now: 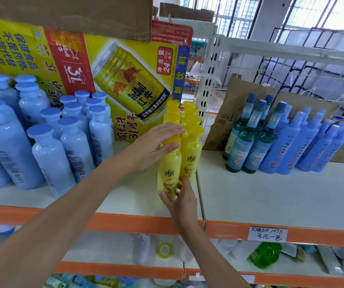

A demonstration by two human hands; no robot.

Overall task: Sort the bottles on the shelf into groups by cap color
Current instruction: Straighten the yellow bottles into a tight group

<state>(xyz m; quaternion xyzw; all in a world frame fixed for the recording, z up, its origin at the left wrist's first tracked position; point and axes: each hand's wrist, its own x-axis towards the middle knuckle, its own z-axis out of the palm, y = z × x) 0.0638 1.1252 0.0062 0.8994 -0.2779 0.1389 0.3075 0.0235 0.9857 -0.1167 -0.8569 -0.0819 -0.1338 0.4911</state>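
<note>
Two rows of yellow plastic bottles with yellow caps [194,146] stood at the right end of the white shelf board with an orange front edge [133,200], just in front of a yellow cardboard Red Bull carton [125,80]. Your left hand [158,144] lay flat over the cap of the front yellow bottle [168,169], fingers straight and reaching across to the neighbouring caps, thumb against the neck, gripping nothing. Your right hand [179,196] held that same bottle low down, fingers wrapped across its base and thumb pointing up between it and the bottle beside it. To the left, well apart, a crowd of pale blue plastic bottles with flat blue caps [63,142] stood upright. On the next shelf section to the right, green glass bottles with blue caps [248,142] stood just beside a cluster of blue spray bottles [304,146].
</note>
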